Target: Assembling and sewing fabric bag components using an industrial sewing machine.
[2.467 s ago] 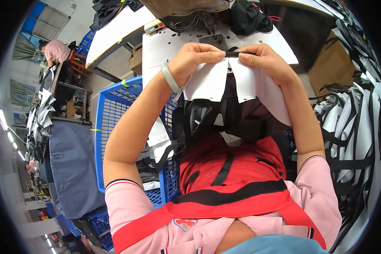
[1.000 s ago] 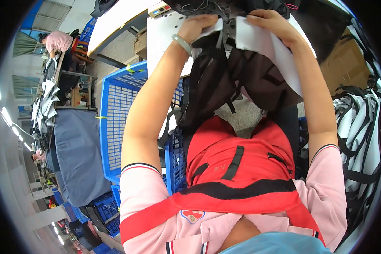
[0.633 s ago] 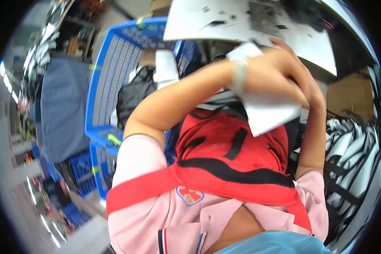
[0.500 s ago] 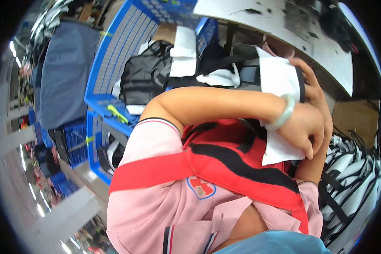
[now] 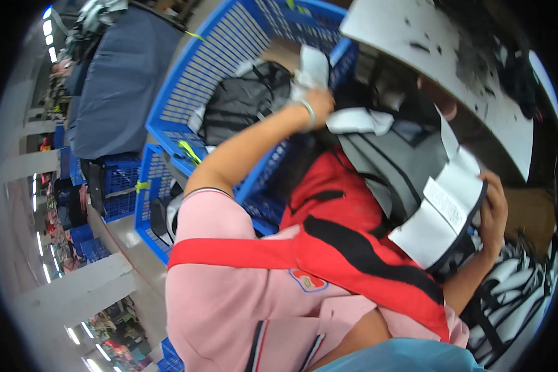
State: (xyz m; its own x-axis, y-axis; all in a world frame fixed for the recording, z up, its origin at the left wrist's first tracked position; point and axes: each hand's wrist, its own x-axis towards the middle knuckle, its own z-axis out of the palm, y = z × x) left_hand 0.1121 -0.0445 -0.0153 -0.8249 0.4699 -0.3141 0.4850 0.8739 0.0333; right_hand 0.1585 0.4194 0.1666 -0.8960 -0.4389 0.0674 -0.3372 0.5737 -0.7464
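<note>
A grey-and-black fabric bag [image 5: 390,158] lies across my lap over the red apron [image 5: 347,204], with a wide white flap [image 5: 459,180] at its right end bearing a printed white label [image 5: 443,208]. My right hand [image 5: 493,214] is closed on the outer edge of that flap, fingers over its dark border. Reaching left, my left hand [image 5: 319,105], with a pale bangle at the wrist, is at the blue basket's right side, by the white flap [image 5: 314,65] of another bag [image 5: 248,96]. Its fingers are blurred, so whether they grip anything is unclear.
The blue plastic basket [image 5: 173,93] stands to the left, with a second blue crate [image 5: 144,204] below it. A white table [image 5: 502,124] with dark scraps is at the upper right. White-and-black bag pieces [image 5: 514,291] and a cardboard box [image 5: 530,214] are at the right.
My left hand has left the white flap near my right hand and moved left to the basket. The grey bag now lies more exposed, its flap lower and turned with the label showing.
</note>
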